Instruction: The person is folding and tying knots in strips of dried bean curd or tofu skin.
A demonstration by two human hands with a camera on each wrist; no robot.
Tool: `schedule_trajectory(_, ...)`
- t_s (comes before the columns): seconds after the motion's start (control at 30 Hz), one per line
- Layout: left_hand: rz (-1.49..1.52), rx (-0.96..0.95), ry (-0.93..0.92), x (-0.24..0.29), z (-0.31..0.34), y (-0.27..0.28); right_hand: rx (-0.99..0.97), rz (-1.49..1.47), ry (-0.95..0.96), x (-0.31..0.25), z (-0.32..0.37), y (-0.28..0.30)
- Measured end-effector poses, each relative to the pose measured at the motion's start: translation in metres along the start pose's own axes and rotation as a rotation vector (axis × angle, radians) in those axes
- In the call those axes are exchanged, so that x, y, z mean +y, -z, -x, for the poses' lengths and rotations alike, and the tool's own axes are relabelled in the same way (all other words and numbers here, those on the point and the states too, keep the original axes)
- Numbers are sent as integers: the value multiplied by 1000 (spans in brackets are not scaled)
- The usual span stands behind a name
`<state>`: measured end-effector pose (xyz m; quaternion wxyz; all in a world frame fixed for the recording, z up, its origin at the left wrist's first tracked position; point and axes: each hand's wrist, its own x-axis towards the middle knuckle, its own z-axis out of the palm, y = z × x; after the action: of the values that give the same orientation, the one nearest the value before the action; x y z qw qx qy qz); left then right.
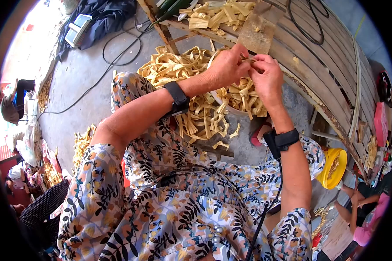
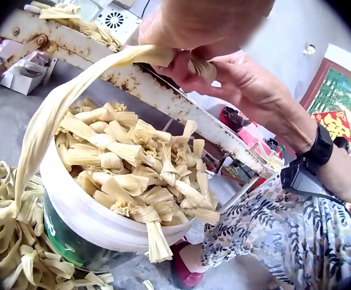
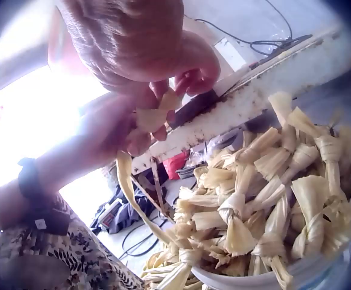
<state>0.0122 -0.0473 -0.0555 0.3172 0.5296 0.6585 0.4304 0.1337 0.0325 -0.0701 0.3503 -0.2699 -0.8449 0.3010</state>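
Right above a white bucket [image 2: 88,208] heaped with knotted pieces [image 2: 154,172], the fingertips of both hands come together on a pale strip [image 2: 60,99]. The left hand [image 1: 230,65] has its fingers curled, pinching the strip near its upper end; from there the length arcs out and hangs past the bucket's side to the pile of loose strips [image 1: 174,65] beside it. The right hand [image 1: 267,78] has its fingers bent round the same upper part, with a short folded bit showing between the two sets of fingertips. A flat pale end pokes out under the right fingers in the right wrist view; which finger presses it, I can't tell. Just beyond the hands runs the rusty edge of a slatted bench [image 1: 318,65].
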Motion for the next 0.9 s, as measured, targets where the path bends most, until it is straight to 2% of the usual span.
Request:
schedule_trajectory(0.03,-1,10,37,1,-1,1,40,72,78,-4,0,1)
schedule_trajectory(0.13,185,22,187,3,-3,6,50,-134,30,-1,-2,3)
schedule_trajectory(0.23,700,-20,267,-5,-8,8,101,-602,-175,-6,-12,15)
schedule_trajectory(0.3,503,-96,115,-5,-3,10,214,-849,-373,1,-18,22)
schedule_trajectory(0.37,692,-89,327,12,1,10,294,-845,-544,22,-25,32)
schedule_trajectory(0.4,638,-167,248,9,1,12,273,-872,-554,23,-25,32)
schedule_trajectory(0.47,614,-191,244,1,1,13,229,-924,-583,25,-21,33)
schedule_trajectory(0.53,647,-191,240,-5,2,14,33,-923,-627,22,-21,38)
schedule_trajectory(0.6,711,-298,258,-7,4,22,-145,-878,-656,10,-22,42)
schedule_trajectory(0.7,758,-374,215,-6,3,21,-371,-773,-612,7,-15,31)
schedule_trajectory(0.73,766,-385,195,-6,3,20,-380,-865,-544,-2,-13,27)
schedule_trajectory(0.9,837,-463,256,-13,-2,23,-271,-1016,-581,-4,-12,18)
